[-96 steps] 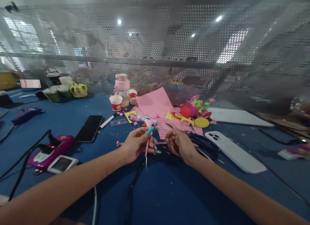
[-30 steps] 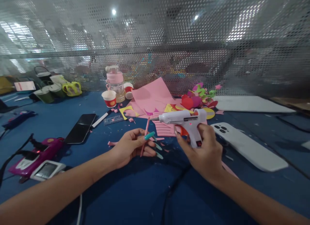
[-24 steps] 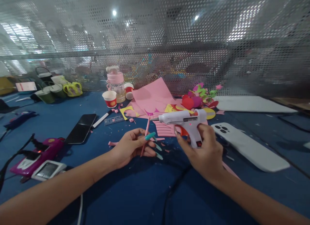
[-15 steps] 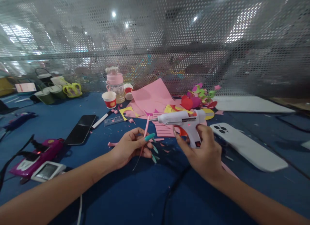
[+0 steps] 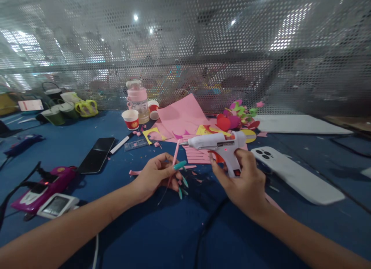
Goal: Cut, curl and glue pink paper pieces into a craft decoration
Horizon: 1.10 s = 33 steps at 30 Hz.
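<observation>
My left hand (image 5: 162, 174) pinches a narrow pink paper strip (image 5: 176, 151) that stands up between thumb and fingers. A thin dark stem or wire trails below those fingers. My right hand (image 5: 246, 184) is wrapped round the grip of a white glue gun (image 5: 211, 142), whose nozzle points left, close to the strip's upper part. Whether nozzle and strip touch, I cannot tell. Behind the gun lies a pink sheet with dark lines (image 5: 197, 155). Another pink strip (image 5: 189, 167) lies on the blue table (image 5: 162, 238) beside my left hand.
Pink sheets (image 5: 182, 112), a bottle (image 5: 137, 101) and paper cups (image 5: 130, 119) stand or lie at the back. On the left are a black phone (image 5: 97, 155) and a purple power strip (image 5: 59, 180). A white phone (image 5: 298, 176) lies right. Dark cable runs in front.
The fingers of my left hand have shifted slightly around the strip. My right thumb has moved a little on the glue gun; the gun stays almost in place.
</observation>
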Each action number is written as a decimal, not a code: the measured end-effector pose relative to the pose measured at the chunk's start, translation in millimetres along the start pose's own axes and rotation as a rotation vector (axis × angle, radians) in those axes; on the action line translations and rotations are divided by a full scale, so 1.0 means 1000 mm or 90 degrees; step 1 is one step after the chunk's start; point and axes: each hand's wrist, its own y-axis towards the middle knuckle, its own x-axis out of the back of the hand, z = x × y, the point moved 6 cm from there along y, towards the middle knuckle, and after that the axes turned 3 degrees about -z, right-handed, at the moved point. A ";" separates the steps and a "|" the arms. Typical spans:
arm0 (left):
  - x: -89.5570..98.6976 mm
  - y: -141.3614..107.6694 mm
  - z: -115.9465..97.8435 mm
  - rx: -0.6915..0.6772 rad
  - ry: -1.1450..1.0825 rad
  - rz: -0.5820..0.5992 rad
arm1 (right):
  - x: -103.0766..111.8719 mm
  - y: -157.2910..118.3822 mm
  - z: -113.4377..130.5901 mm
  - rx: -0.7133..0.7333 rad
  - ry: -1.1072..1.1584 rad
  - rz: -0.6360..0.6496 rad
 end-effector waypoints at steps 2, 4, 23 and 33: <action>0.000 -0.001 0.000 0.003 -0.004 0.001 | 0.000 0.000 0.000 -0.002 -0.002 0.000; 0.000 -0.001 0.000 0.003 -0.008 0.006 | 0.000 -0.001 0.000 0.002 -0.005 -0.001; 0.001 0.000 0.000 0.001 -0.003 -0.017 | 0.001 -0.001 0.002 0.047 -0.007 -0.002; 0.001 0.000 -0.001 0.007 -0.006 -0.023 | 0.001 -0.001 0.002 0.048 -0.015 -0.002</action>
